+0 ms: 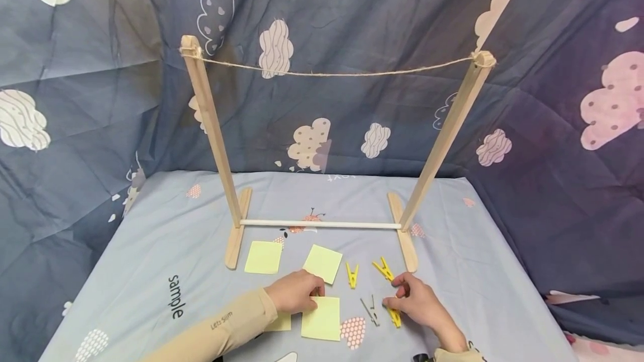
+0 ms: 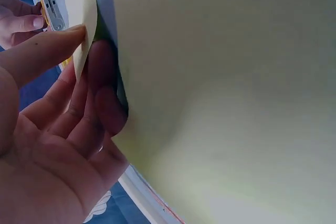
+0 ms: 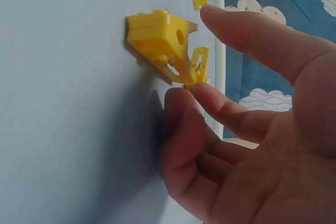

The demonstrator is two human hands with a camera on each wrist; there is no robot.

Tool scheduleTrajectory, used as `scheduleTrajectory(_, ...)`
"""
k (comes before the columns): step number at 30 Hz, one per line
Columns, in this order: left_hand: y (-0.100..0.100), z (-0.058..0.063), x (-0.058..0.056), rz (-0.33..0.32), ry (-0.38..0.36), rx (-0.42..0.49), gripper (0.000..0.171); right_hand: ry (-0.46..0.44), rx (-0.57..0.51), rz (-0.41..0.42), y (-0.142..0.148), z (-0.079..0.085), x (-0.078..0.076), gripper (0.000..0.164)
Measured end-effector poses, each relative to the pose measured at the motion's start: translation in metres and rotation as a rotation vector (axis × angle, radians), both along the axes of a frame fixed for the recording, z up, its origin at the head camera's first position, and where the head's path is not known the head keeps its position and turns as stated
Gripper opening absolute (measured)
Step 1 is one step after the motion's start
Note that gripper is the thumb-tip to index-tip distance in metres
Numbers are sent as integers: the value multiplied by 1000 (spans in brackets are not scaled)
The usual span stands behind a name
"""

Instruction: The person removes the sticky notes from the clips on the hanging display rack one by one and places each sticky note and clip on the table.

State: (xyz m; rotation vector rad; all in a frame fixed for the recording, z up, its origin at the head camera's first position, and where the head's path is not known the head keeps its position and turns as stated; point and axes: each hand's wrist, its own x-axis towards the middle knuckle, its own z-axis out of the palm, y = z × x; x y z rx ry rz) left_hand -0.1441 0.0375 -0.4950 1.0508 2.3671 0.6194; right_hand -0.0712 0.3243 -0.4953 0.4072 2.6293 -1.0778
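My left hand [image 1: 298,290] pinches the edge of a pale yellow paper square [image 1: 320,323] between thumb and fingers. In the left wrist view, the thumb lies on one face of that sheet, the fingertips behind it. Another yellow sheet, partly covered by my left arm, fills much of the left wrist view. At a yellow clothespin [image 3: 157,38] on the cloth, my right hand [image 3: 252,98] has its thumb and fingers parted, fingertips right at one handle end. A grey clothespin [image 1: 371,313] lies left of that hand; a second yellow clothespin [image 1: 384,268] lies just beyond it.
Two more yellow paper squares lie farther back, near a wooden frame [image 1: 213,133] with a white crossbar [image 1: 322,224]. A string [image 1: 327,75] hangs between its post tops. A third yellow clothespin [image 1: 352,276] lies between the hands. Dark patterned cloth [image 1: 412,10] stands behind.
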Motion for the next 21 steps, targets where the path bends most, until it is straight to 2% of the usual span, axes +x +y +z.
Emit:
scheduleTrajectory(6,2,-4,2,3,39,-17,16,-9,8,-12,2,1,0,46)
scheduleTrajectory(10,3,-5,4,6,54,-19,16,26,0,-30,5,4,1,41)
scheduleTrajectory(15,1,-3,6,14,105,-36,19,184,54,-77,17,14,2,30)
scheduleTrajectory(21,-10,5,5,27,193,-1,20,428,173,-89,45,44,-1,16)
